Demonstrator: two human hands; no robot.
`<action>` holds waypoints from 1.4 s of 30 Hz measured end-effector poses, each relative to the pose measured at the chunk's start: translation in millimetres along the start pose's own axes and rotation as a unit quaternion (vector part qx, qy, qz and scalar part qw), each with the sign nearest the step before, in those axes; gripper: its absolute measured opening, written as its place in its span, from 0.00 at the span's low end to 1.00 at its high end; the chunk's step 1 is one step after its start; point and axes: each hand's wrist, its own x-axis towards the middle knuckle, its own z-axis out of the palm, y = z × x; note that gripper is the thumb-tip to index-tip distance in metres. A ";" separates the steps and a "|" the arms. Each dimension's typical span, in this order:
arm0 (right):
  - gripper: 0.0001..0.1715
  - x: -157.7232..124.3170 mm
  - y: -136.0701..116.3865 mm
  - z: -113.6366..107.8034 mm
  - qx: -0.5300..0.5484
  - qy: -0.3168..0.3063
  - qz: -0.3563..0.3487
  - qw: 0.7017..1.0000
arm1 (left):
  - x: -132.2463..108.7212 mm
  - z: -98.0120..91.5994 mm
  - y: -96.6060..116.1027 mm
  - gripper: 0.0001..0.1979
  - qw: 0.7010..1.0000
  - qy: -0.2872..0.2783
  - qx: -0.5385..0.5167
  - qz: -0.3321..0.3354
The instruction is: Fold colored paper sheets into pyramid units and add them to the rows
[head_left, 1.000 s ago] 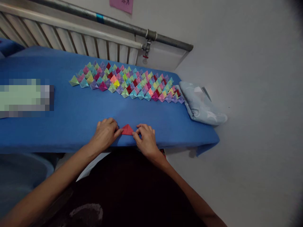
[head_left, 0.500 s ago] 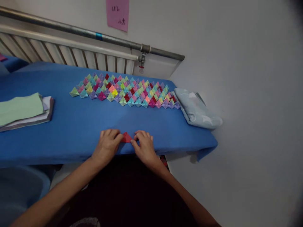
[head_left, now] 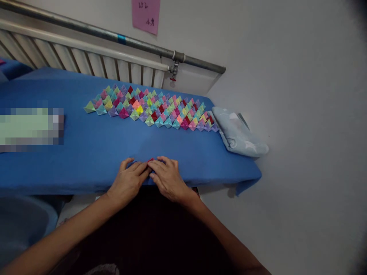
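A small red folded paper piece (head_left: pixel 150 160) lies near the front edge of the blue-covered table (head_left: pixel 94 145), almost wholly covered by my fingers. My left hand (head_left: pixel 130 179) and my right hand (head_left: pixel 165 176) meet over it, fingertips pressed down together on the paper. Only a sliver of red shows between them. Farther back, several rows of small coloured folded paper shapes (head_left: pixel 151 109) lie side by side in a long band.
A blurred stack of pale green and white sheets (head_left: pixel 30 128) rests at the left. A folded light blue cloth (head_left: pixel 239 133) hangs at the table's right end. Behind run a radiator (head_left: pixel 86 63), a metal pipe (head_left: pixel 120 38) and a pink note (head_left: pixel 145 15) on the wall.
My hands have closed in from either side of the red paper until their fingertips meet on top of it. The red triangle, plainly seen before, is now nearly hidden.
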 end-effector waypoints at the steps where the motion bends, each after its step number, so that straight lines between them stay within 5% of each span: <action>1: 0.22 0.6 -0.1 0.3 -0.010 -0.013 -0.002 1.000 | -0.3 0.1 0.0 0.24 1.000 -0.006 -0.001 -0.002; 21: 0.26 -5.1 4.5 7.6 -0.078 -0.032 0.023 0.996 | -36.6 1.5 5.2 0.24 0.998 0.027 0.007 -0.056; 27: 0.28 -5.5 4.8 8.6 -0.085 -0.040 0.021 0.995 | -26.1 -11.0 -0.7 0.21 0.998 0.050 0.014 -0.042; 32: 0.29 -5.8 5.8 9.7 -0.086 -0.040 0.014 0.995 | -12.0 -6.8 1.3 0.20 1.000 0.004 -0.009 0.003; 42: 0.34 -9.0 6.1 8.1 -0.129 -0.062 0.010 0.990 | -11.2 -6.5 5.5 0.23 0.999 -0.036 0.019 -0.014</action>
